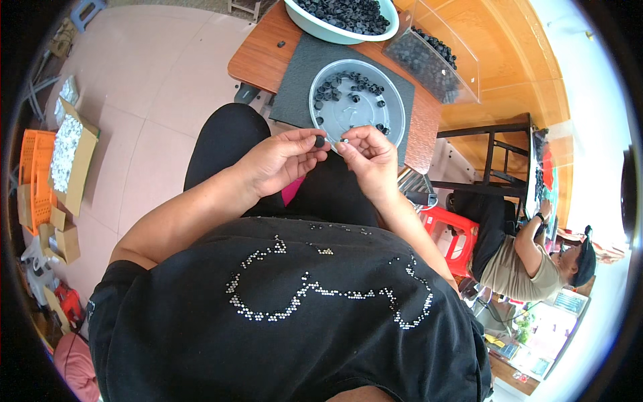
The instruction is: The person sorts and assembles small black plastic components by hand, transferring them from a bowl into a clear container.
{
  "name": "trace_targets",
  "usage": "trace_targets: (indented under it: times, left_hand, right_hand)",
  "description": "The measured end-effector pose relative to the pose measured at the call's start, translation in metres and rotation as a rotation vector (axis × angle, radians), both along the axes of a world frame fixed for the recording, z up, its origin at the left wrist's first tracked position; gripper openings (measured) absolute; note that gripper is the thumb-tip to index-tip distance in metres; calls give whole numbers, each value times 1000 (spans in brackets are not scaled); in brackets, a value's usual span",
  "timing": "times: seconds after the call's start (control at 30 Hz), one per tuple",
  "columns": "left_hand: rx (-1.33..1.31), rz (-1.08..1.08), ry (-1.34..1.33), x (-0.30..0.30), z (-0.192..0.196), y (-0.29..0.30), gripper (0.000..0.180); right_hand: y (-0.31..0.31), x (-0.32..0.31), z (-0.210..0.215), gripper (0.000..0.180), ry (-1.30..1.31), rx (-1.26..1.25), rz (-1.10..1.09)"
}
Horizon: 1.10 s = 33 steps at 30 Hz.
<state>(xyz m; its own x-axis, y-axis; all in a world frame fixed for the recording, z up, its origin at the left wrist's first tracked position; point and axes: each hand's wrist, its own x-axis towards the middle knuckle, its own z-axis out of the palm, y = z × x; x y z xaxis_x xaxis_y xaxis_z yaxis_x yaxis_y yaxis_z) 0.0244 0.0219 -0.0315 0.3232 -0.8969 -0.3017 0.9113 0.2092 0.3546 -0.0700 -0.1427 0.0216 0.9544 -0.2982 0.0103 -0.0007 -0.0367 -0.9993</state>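
My left hand (284,159) pinches a small round black cap (319,141) between thumb and fingers. Close beside it, my right hand (370,159) is closed on a tiny pale metallic piece (344,141), too small to name exactly. Both hands are held above my lap, at the near rim of a clear round plastic basin (326,70). Inside that basin lie several black caps (358,82), mostly along its far and left side. The two held pieces are a short way apart.
A dark mat (295,87) lies under the basin on a brown wooden table (258,57). Behind stand a pale green basin (335,35) and a clear box (469,70), both with black pieces. At right a co-worker (522,264) sits near a red stool (445,231). Cartons (84,157) stand left.
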Motion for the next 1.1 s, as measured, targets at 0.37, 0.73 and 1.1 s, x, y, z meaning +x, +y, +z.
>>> trace_targets:
  times: [0.37,0.73,1.1]
  left_hand:
    - [-149,14,65,-4,4,0,23]
    - [-56,66,6,-4,-3,-3,18]
    - [-128,0,98,-7,13,0,19]
  right_hand:
    - [5,-13,5,9,42,-18,-89]
    - [12,-16,5,9,64,-90,-102]
    - [20,-14,11,16,-88,-76,-90]
